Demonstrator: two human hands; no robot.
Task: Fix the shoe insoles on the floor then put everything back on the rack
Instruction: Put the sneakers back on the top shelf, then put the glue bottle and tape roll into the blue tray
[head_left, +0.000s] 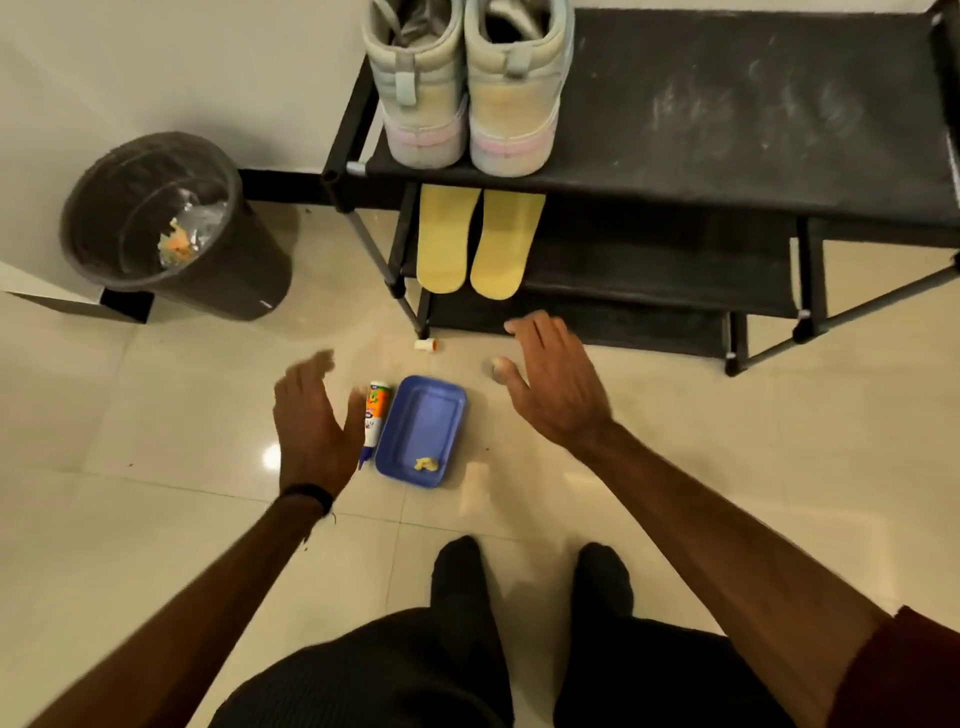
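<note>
Two yellow insoles (478, 244) lie side by side on the second shelf of the black rack (727, 130). A pair of pale high-top shoes (467, 88) stands on the top shelf above them. On the floor lie a glue bottle (375, 415) and, right of it, a blue tray (421, 431) holding a small yellow scrap (427, 464). The bottle's small white cap (427, 345) lies near the rack's foot. My left hand (311, 421) hovers open just left of the bottle. My right hand (550, 384) is open above the floor, right of the tray.
A dark bin (171, 228) with scraps inside stands at the left by the wall. The rack's lower shelves (649, 291) and legs lie ahead. My feet in black socks (530, 582) stand on the glossy tiled floor below the tray.
</note>
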